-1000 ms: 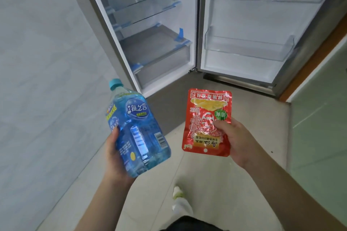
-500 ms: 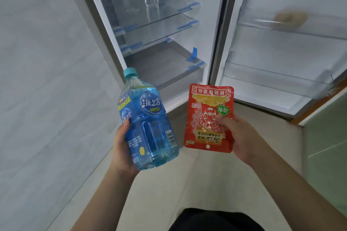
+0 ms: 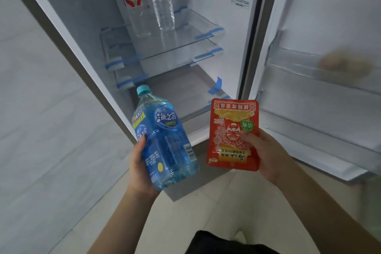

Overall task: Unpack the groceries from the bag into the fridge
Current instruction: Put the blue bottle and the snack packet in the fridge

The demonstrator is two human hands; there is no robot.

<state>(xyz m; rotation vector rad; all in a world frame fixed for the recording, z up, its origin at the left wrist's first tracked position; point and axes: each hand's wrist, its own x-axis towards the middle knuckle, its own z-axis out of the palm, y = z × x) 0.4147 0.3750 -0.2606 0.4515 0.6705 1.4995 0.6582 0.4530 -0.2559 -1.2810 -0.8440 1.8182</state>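
Standing at open fridge point(image 3: 243, 51), door swung right. Left hand point(image 3: 140, 168): closed around blue drink bottle point(image 3: 165, 142) from behind and below, palm bearing weight, cap up, label outward; translucent blue, full. Right hand point(image 3: 266, 150): thumb pinching red snack pouch point(image 3: 234, 134) near its lower half, flat and print upside down. Both held short of shelves, likely awaiting placement. Upper glass shelf point(image 3: 185, 35): two clear water bottles point(image 3: 162, 4).
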